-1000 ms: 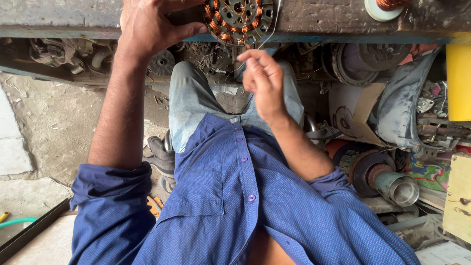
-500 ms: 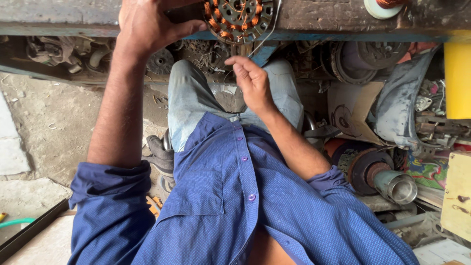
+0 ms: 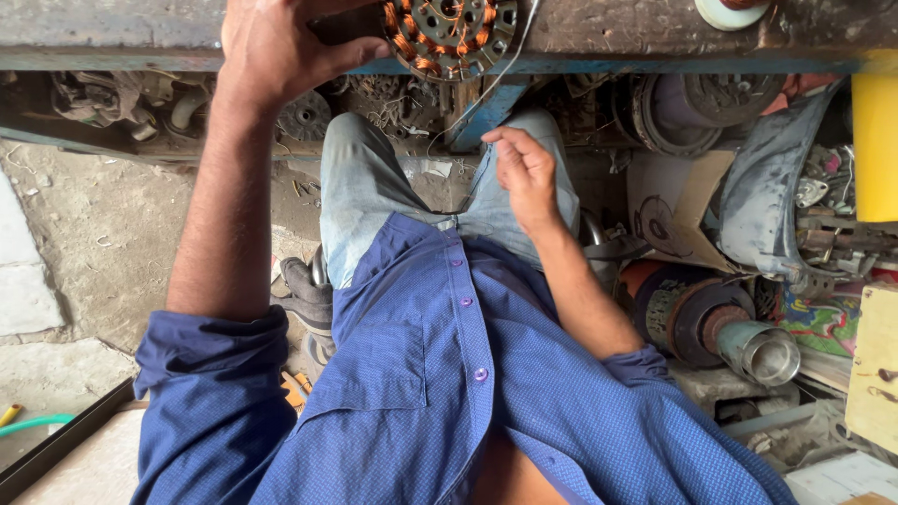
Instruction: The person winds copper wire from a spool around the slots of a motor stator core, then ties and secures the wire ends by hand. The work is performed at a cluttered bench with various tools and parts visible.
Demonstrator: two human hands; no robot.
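Comparing with the frames a moment back: right hand [image 3: 524, 168] has dropped from just under the stator [image 3: 449, 36] to lap level, over the jeans [image 3: 374, 187], well below the bench [image 3: 112, 37] edge. Left hand [image 3: 276, 47] has not shifted; it rests on the bench top, thumb stretched toward the stator rim, touching or just beside it, contact not resolvable. Right fingers are curled and pinched together; a thin wire [image 3: 510, 61] runs down from the stator's right side toward them, so my reading is a pinch on that wire, drawn downward as the hand fell, probably unwinding or feeding a lead. Actual grip is too fine to confirm. Stator sits at the bench's near edge, top centre of view, partly cropped. Round part, lying flat, no long axis across the bench; its bore axis points up toward the camera, copper coils ringed around the centre. Wire's long axis runs near-vertical in view, stator to hand.
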